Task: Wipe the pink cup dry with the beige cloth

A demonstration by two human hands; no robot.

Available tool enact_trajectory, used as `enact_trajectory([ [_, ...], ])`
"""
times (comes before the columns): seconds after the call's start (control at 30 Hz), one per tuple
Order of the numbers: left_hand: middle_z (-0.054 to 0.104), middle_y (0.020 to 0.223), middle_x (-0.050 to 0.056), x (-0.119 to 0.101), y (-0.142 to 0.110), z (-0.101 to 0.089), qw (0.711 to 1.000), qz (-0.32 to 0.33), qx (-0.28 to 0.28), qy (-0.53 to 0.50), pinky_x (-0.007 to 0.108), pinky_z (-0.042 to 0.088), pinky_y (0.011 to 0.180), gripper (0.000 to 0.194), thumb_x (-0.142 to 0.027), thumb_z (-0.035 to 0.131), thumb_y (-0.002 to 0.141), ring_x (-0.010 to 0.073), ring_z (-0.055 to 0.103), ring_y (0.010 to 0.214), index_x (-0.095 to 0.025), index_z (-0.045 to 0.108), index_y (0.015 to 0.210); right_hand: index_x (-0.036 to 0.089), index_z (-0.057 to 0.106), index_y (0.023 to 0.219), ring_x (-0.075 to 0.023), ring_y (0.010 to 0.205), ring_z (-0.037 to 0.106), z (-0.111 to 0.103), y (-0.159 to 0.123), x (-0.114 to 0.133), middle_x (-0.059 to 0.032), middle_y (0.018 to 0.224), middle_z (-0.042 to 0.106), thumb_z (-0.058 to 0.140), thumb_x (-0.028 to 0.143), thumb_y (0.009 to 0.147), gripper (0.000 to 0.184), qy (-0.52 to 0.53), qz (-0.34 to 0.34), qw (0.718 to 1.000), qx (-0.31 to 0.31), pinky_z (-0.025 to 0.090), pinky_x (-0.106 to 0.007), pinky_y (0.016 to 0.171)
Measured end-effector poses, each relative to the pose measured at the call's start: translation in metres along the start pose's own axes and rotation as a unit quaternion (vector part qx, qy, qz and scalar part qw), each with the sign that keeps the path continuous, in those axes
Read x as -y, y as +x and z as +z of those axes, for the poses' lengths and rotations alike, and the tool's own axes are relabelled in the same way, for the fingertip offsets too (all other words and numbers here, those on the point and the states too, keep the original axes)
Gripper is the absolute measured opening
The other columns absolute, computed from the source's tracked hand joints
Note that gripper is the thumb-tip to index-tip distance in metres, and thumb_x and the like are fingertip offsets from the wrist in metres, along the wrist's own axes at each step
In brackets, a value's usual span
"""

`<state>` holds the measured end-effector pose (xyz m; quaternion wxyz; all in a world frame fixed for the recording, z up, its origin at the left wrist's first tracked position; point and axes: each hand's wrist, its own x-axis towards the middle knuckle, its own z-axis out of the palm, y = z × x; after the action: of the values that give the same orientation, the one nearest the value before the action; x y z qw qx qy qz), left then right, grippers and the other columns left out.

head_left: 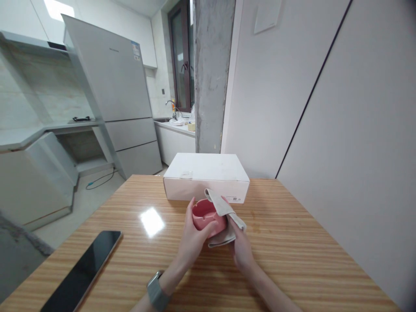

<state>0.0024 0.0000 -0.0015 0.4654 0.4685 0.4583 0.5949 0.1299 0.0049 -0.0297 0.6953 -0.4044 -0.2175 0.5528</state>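
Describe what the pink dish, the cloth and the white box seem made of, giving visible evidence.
Pink dish: probably glazed ceramic, possibly plastic, since its smooth surface shines.
Cloth: likely soft fabric, matt, bending in loose folds.
White box: probably smooth cardboard, judging by its flat panels and printed marks.

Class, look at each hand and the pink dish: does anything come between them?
Nothing visible does for the left hand; it grips the pink dish directly. For the right hand, yes: a folded cloth lies between it and the dish's right side.
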Motion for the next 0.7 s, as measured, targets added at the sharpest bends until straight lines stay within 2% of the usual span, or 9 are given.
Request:
enact_trajectory([
  [0.1,0.049,0.139,0.012,0.004,-0.001,0.0,0.996,-0.018,0.061,-0.067,0.041,0.033,0.108,0.082,-0.036,0.07,0.074,0.0273,0.047,0.127,-0.022,0.03,0.144,0.023,0.073,0.091,-0.0247,0.121,0.054,-0.004,0.005,-0.003,-0.002,0.109,0.072,0.075,0.043,0.062,0.035,-0.008,-0.023,0.999,-0.027,0.042,-0.037,0.103],
  [0.2,0.048,0.14,0.013,0.006,0.0,0.0,0.985,-0.037,0.118,-0.118,0.041,0.036,0.106,0.077,-0.037,0.069,0.074,0.029,0.045,0.128,-0.022,0.037,0.142,0.023,0.072,0.094,-0.024,0.117,0.057,-0.004,0.008,0.005,-0.0005,0.107,0.073,0.073,0.045,0.064,0.037,0.019,-0.015,0.998,-0.051,0.046,-0.036,0.099],
  [0.3,0.052,0.132,0.014,0.006,0.003,-0.003,0.994,-0.018,0.096,-0.046,0.042,0.039,0.103,0.087,-0.032,0.08,0.061,0.0296,0.053,0.118,-0.022,0.041,0.139,0.021,0.072,0.095,-0.0252,0.107,0.063,0.0,0.008,0.016,-0.0017,0.101,0.075,0.074,0.046,0.064,0.039,0.039,0.001,0.998,-0.049,0.051,-0.037,0.093],
  [0.4,0.054,0.124,0.013,0.002,0.006,-0.007,0.998,-0.028,0.052,0.006,0.042,0.042,0.1,0.096,-0.028,0.086,0.049,0.0294,0.057,0.111,-0.02,0.045,0.136,0.021,0.072,0.092,-0.0269,0.098,0.067,0.004,0.003,0.023,-0.0031,0.094,0.076,0.073,0.046,0.066,0.036,0.06,0.04,0.997,-0.007,0.054,-0.04,0.087],
  [0.5,0.056,0.127,0.013,-0.004,0.006,-0.007,0.991,-0.06,0.099,-0.064,0.039,0.043,0.099,0.099,-0.025,0.083,0.053,0.0284,0.056,0.114,-0.02,0.037,0.14,0.022,0.072,0.088,-0.0281,0.098,0.068,0.008,-0.001,0.026,-0.0033,0.09,0.077,0.073,0.046,0.066,0.032,0.071,0.078,0.994,0.032,0.055,-0.041,0.085],
  [0.57,0.059,0.125,0.013,-0.008,0.005,-0.005,0.986,-0.059,0.128,-0.09,0.038,0.042,0.099,0.095,-0.022,0.083,0.052,0.028,0.056,0.115,-0.018,0.039,0.136,0.023,0.072,0.09,-0.0278,0.1,0.067,0.01,-0.003,0.027,-0.0028,0.09,0.077,0.073,0.046,0.066,0.033,0.066,0.077,0.994,0.041,0.055,-0.041,0.086],
  [0.63,0.061,0.122,0.013,-0.009,0.004,-0.002,0.988,-0.04,0.127,-0.082,0.038,0.042,0.098,0.088,-0.02,0.084,0.049,0.0282,0.057,0.112,-0.017,0.045,0.128,0.023,0.071,0.095,-0.0268,0.102,0.066,0.01,-0.003,0.027,-0.0021,0.093,0.077,0.073,0.046,0.067,0.036,0.064,0.065,0.995,0.043,0.055,-0.039,0.087],
  [0.7,0.062,0.119,0.012,-0.009,0.003,0.001,0.992,-0.024,0.101,-0.067,0.038,0.044,0.096,0.081,-0.02,0.083,0.05,0.0278,0.058,0.109,-0.018,0.047,0.122,0.023,0.071,0.096,-0.0257,0.104,0.065,0.01,-0.003,0.025,-0.0017,0.095,0.076,0.074,0.046,0.068,0.036,0.064,0.055,0.996,0.042,0.053,-0.038,0.09],
])
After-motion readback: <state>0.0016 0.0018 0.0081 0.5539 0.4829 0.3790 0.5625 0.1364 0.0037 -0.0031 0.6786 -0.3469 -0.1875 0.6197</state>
